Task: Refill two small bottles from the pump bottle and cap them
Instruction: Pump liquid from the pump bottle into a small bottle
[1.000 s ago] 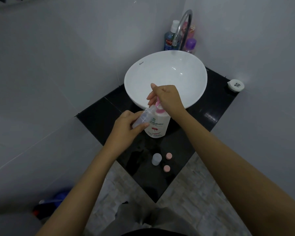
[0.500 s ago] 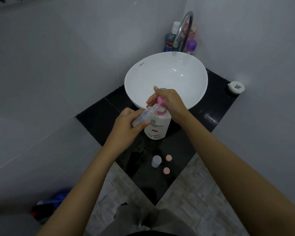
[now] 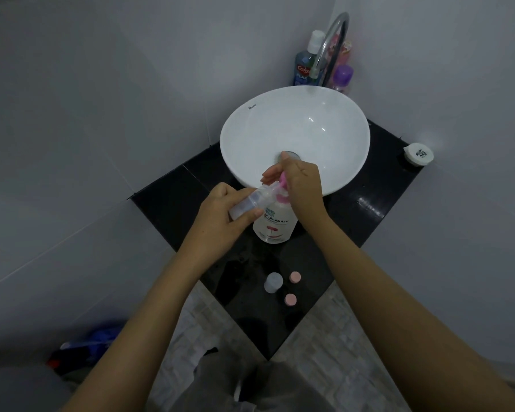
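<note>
Your left hand (image 3: 220, 217) has its fingers clamped on the tilted small bottle (image 3: 252, 200) at the pump bottle (image 3: 275, 223) spout, your right hand (image 3: 302, 181) presses the pump with fingers seemingly relaxed; a misaligned mouth would spill onto the surface (image 3: 369, 203).

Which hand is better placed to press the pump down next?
Right. The right hand already rests on the pump bottle head, while the left hand holds the small bottle at its spout.

Pump bottle (image 3: 275, 224) before basin (image 3: 250, 162); small bottle (image 3: 273, 282) beside two caps (image 3: 295, 276).
</note>
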A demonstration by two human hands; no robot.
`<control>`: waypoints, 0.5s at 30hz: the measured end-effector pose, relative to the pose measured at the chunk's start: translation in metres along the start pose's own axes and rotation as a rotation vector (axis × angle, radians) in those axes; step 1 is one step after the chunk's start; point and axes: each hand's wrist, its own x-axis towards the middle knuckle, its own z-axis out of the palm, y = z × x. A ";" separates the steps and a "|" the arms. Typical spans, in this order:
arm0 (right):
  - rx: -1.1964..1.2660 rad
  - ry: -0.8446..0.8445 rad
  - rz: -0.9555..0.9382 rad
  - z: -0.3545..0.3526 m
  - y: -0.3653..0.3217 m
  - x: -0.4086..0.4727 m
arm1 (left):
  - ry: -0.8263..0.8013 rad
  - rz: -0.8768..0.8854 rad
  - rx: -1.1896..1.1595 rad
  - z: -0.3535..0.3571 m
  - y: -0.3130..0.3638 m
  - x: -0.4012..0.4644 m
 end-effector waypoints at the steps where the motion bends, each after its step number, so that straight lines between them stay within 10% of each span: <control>1: 0.007 0.012 0.035 0.001 0.001 0.000 | 0.004 0.001 0.002 0.001 -0.001 0.000; 15: 0.040 0.031 -0.030 -0.002 -0.014 -0.008 | 0.011 -0.005 -0.045 -0.003 0.003 0.003</control>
